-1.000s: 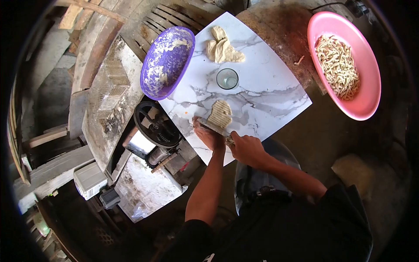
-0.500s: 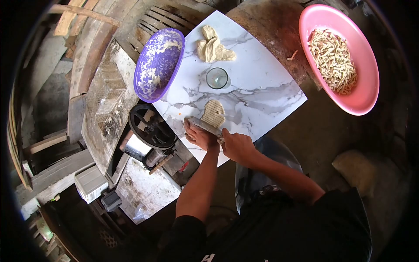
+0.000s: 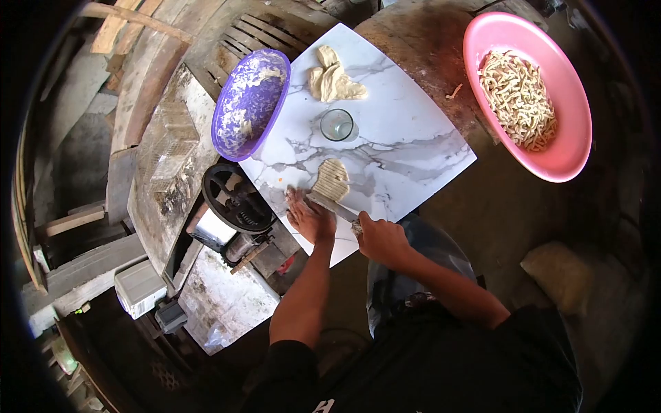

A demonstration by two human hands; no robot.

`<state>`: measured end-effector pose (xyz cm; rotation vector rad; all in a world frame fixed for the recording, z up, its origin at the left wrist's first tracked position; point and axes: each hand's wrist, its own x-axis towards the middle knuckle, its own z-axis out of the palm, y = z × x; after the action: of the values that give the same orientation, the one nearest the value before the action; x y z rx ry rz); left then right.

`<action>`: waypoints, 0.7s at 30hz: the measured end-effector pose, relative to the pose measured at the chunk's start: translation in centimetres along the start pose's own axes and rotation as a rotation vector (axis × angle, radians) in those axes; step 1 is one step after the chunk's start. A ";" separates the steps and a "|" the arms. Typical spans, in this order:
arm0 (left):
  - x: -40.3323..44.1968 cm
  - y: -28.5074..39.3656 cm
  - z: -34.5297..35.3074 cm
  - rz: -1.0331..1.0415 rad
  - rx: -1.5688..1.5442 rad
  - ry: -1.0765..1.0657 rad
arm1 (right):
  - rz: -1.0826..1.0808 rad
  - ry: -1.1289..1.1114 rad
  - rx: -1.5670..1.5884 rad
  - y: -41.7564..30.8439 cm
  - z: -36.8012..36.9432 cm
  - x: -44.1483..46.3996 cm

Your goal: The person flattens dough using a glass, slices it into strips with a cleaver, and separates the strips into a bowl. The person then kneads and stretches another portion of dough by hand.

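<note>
My right hand (image 3: 383, 241) is wrapped round the handle of a broad knife (image 3: 337, 209). Its blade lies against the lower edge of a flat piece of dough (image 3: 332, 180) marked with parallel cut lines. Close to the blade's tip, my left hand (image 3: 313, 219) rests on the marble-patterned board (image 3: 406, 155), fingers stretched out and holding nothing. Whether the left fingertips touch the blade or any dough is hard to see. Farther up the board are a clear glass (image 3: 337, 125) and a larger folded lump of dough (image 3: 335, 79).
A purple basin (image 3: 251, 103) with dough residue sits at the board's left edge. At the right stands a pink basin (image 3: 575, 117) holding many short dough strips (image 3: 518, 100). A machine with a black wheel (image 3: 237, 199) is beside my left arm.
My left hand has shifted off the blade, its fingers more spread. My right hand has drawn the knife slightly right and toward me. The whole view has shifted a little.
</note>
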<state>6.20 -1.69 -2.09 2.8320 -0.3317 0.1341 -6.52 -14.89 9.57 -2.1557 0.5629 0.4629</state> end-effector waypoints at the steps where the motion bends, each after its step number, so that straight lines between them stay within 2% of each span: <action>1: 0.0 0.2 -0.4 -0.012 0.006 -0.023 | 0.003 -0.001 -0.002 0.2 0.1 -0.4; 12: 0.2 0.8 -1.0 -0.060 -0.096 -0.027 | 0.106 -0.080 -0.019 0.7 -2.0 -4.7; 16: 0.1 0.7 -1.2 -0.056 -0.098 -0.041 | 0.097 -0.082 -0.028 -0.3 -2.2 -4.6; 18: 0.3 0.8 -1.5 -0.039 -0.017 -0.086 | -0.003 -0.007 0.035 -0.4 -1.1 -3.4; 21: 0.2 1.3 -2.5 -0.030 -0.001 -0.152 | -0.041 0.036 0.021 -1.0 0.4 -1.4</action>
<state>5.97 -2.20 0.71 2.8509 -0.3209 -0.0877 -7.25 -13.73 10.69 -2.1553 0.5408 0.3947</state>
